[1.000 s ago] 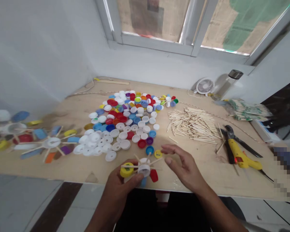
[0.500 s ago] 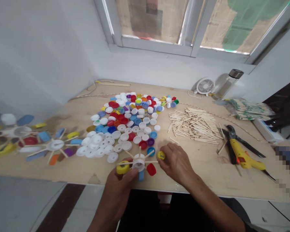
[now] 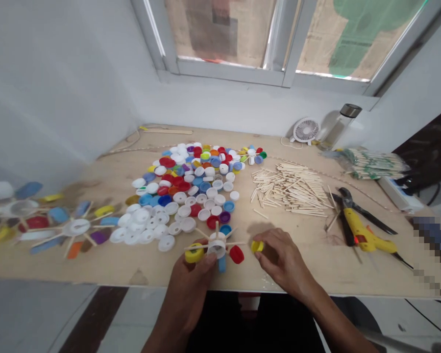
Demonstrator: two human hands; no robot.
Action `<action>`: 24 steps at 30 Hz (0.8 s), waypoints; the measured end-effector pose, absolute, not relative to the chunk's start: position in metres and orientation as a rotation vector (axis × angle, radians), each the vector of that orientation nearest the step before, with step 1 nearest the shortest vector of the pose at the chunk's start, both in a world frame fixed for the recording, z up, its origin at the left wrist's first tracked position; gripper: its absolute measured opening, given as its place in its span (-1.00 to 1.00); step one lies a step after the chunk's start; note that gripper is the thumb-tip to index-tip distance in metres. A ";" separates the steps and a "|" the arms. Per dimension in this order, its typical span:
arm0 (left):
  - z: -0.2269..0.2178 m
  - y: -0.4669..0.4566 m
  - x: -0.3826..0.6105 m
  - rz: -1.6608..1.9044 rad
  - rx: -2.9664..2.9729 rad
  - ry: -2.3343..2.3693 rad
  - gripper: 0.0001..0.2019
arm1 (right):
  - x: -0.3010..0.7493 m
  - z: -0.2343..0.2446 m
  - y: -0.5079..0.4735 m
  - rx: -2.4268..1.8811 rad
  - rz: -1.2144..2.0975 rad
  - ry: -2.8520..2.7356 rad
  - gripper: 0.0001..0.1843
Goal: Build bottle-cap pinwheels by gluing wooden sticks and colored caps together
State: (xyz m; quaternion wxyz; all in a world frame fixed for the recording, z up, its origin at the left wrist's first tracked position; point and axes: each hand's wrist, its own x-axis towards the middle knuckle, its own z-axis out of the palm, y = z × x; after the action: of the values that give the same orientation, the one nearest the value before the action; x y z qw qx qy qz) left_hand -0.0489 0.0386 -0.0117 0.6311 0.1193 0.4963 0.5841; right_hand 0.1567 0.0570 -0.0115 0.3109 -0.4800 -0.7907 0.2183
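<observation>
My left hand (image 3: 194, 274) is closed on a bottle-cap wheel (image 3: 216, 249), a white hub with wooden sticks standing out round it. Yellow, red and blue caps sit on some of its sticks, while others end bare. Between the thumb and fingers of my right hand (image 3: 284, 260) is a yellow bottle cap (image 3: 257, 246), just right of a bare stick end and apart from it. A heap of loose bottle caps (image 3: 183, 196), many white, others red, blue and purple, lies beyond my hands.
Another cap wheel (image 3: 76, 227) lies at the left, with more beside it and at the back. A pile of wooden sticks (image 3: 294, 189) is right of the caps. Farther right are black-handled pliers (image 3: 347, 215), a yellow glue gun (image 3: 367, 240), a white fan (image 3: 306, 131) and a bottle (image 3: 340, 125).
My right hand has drawn the yellow cap away from the stick end, to the right and slightly nearer me. My left hand keeps its hold on the wheel. The view has shifted slightly.
</observation>
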 end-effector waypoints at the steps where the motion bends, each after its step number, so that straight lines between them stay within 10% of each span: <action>1: -0.011 0.039 -0.048 1.335 0.277 1.135 -0.46 | 0.158 -0.014 0.056 -1.274 0.519 -2.099 -0.83; 24: -0.006 0.041 -0.042 1.330 0.343 1.201 -0.61 | 0.407 -0.023 0.024 -1.978 -0.296 -2.081 -0.57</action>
State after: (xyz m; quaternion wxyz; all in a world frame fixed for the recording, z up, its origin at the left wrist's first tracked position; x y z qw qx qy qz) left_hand -0.0424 0.0407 -0.0064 0.6120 0.1486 0.5206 0.5765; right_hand 0.4067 0.0240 -0.0225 0.1275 -0.6798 -0.7150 -0.1018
